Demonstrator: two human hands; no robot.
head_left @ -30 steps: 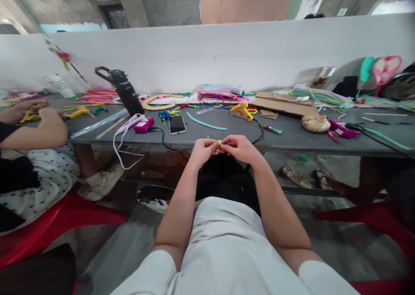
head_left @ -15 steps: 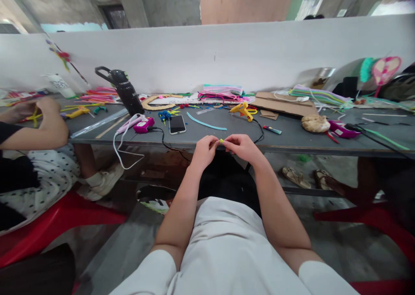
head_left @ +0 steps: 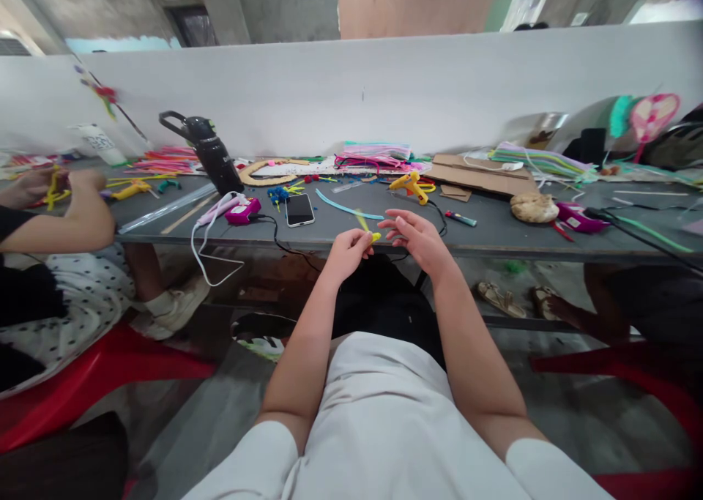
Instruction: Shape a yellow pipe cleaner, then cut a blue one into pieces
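Observation:
My left hand [head_left: 347,252] is closed in a pinch on a small yellow pipe-cleaner piece [head_left: 367,229], just below the front edge of the grey table [head_left: 494,233]. My right hand [head_left: 418,238] hovers right beside it with its fingers spread apart and nothing in them. On the table just beyond my hands lie a black phone [head_left: 300,209], a light blue pipe cleaner [head_left: 346,209] and a yellow glue gun [head_left: 409,186] with a black cord.
A black water bottle [head_left: 209,152], a pink device [head_left: 243,211] with a white cable, cardboard sheets [head_left: 480,176] and heaps of coloured pipe cleaners [head_left: 376,156] cover the table. A person's arm [head_left: 60,222] works at the left on a red chair [head_left: 99,383]. Sandalled feet [head_left: 521,302] show under the table.
My right hand has let go of the yellow piece and opened its fingers, lifting slightly. My left hand keeps the piece, whose free end now sticks up.

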